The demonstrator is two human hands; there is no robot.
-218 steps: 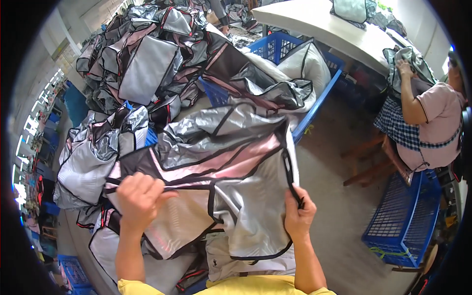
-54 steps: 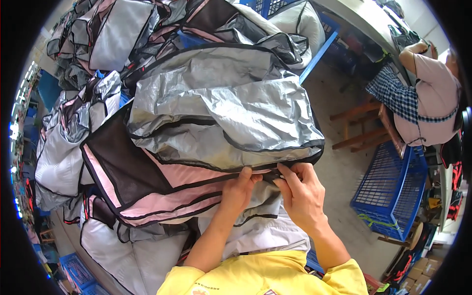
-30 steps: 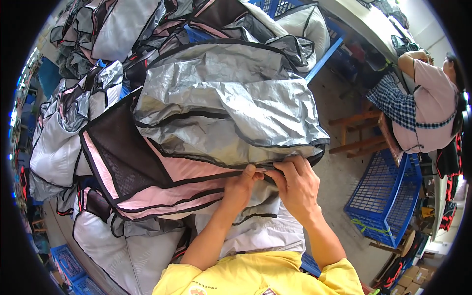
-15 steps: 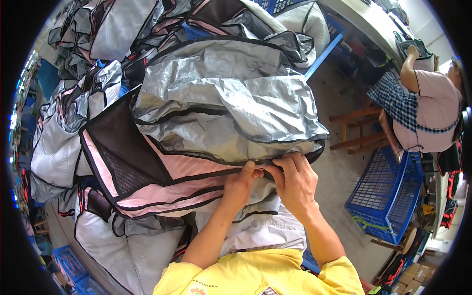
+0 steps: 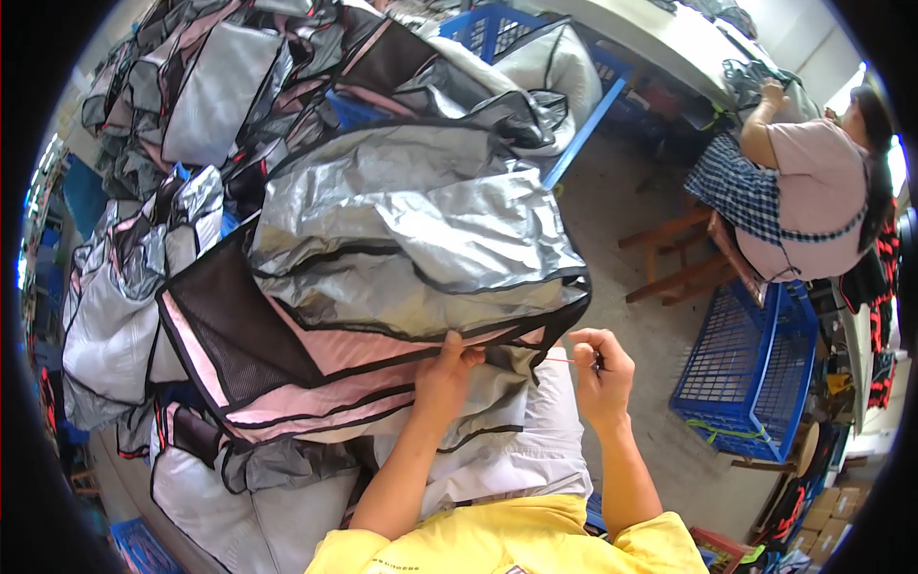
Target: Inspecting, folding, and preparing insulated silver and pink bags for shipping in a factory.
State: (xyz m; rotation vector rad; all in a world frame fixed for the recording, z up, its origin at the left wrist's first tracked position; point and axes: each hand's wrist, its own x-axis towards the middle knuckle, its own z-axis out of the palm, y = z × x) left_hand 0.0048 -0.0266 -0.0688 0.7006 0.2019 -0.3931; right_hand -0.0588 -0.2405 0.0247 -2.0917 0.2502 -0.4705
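A sewn fabric piece [image 5: 411,230] of crinkled silver sheeting, pink cloth and black edge binding spreads over my lap. Its dark mesh panel [image 5: 239,325] lies at the left. My left hand [image 5: 444,385] is closed, with thumb and fingers pinching the bound edge where pink meets silver. Just off the right end of that edge, my right hand [image 5: 602,378] is closed, a small dark thing showing between its fingers. From there a thin reddish line runs left toward the cloth; whether it is thread or a tool's tip is unclear.
Heaped silver, pink and black sewn pieces [image 5: 225,91] rise at the far left, with more [image 5: 124,316] beside me. A blue plastic crate [image 5: 741,368] stands on the floor at right. Beyond it, a person [image 5: 813,191] sits on a wooden stool [image 5: 684,253] at a long table [image 5: 660,38].
My right hand has come off the bound edge and moved right and slightly down, now closed with a thin reddish line beside it. My left hand keeps its pinch. The whole view has shifted a little.
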